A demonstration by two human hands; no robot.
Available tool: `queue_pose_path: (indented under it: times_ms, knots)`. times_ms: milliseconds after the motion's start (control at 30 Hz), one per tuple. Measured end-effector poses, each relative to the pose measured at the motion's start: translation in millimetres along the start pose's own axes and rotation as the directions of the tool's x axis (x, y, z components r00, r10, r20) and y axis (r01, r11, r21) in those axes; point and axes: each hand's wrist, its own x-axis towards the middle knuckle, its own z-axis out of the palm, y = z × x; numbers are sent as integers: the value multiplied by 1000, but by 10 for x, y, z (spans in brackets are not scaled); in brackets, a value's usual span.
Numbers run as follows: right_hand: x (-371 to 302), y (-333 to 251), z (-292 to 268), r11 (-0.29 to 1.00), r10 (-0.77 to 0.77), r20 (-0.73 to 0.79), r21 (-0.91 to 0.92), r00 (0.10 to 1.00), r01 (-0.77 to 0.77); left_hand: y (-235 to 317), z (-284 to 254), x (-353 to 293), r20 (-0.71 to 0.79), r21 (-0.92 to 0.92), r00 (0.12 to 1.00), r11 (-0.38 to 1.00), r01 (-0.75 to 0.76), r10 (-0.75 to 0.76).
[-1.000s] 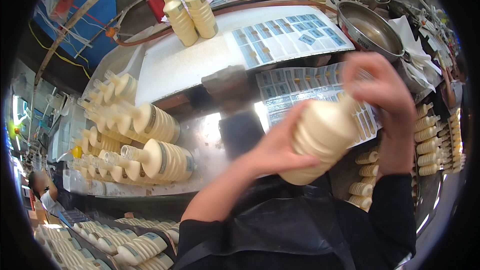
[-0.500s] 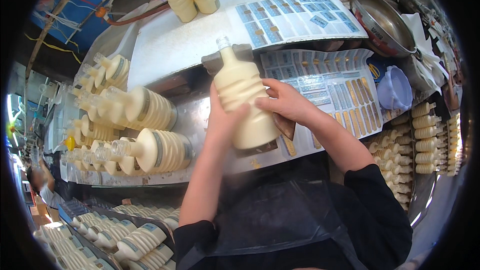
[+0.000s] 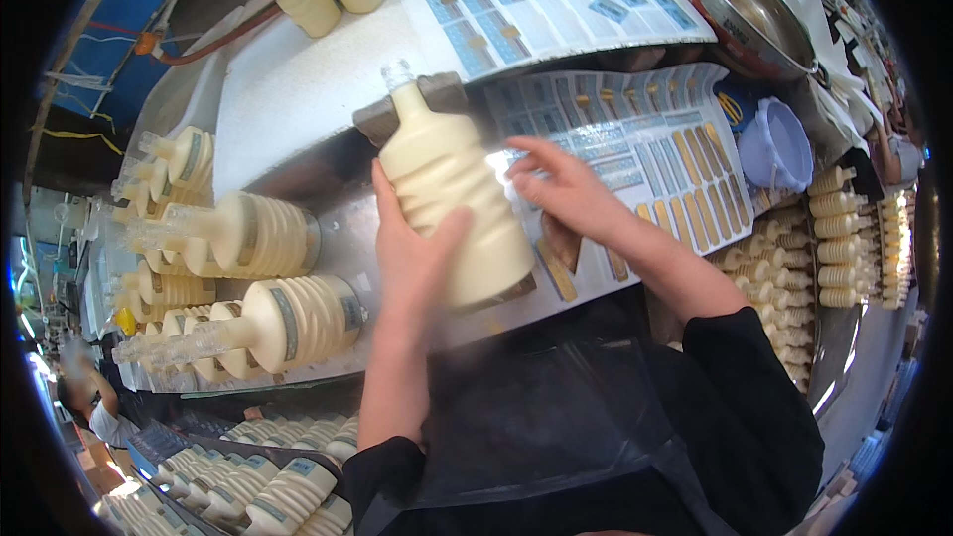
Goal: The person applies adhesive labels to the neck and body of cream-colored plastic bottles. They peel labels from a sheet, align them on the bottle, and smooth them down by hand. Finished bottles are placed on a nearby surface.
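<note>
Left hand [image 3: 411, 256] clasps the cream bottle [image 3: 452, 174] from the left.

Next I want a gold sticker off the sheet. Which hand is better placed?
Probably the right hand: it looks empty and is nearer the gold stickers, while the left hand is on the bottle's left side.

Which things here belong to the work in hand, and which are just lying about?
Seemingly in use:
cream bottle, held by the left hand
dark block near its neck
sticker sheet by the open right hand

Seemingly just lying about:
purple bucket
metal pan
</note>
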Motion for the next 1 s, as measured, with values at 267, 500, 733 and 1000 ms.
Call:
queue_pose_path:
  times_ms: [267,500,733,1000]
  knots:
    - [-1089,597,-282,446,-521,285,-713,805,541,-184,-2,-175,-35,-185,999,982,-46,40]
    - [-1299,805,-116,333,-456,351,-785,818,522,-252,22,-289,-89,-187,993,978,-94,78]
    - [-1322,883,-36,176,-557,386,-810,736,559,-302,11,-435,-229,-21,960,985,-170,161]
    - [-1227,828,-162,759,-411,130,-498,902,418,-184,82,-758,-67,477,778,706,-524,624]
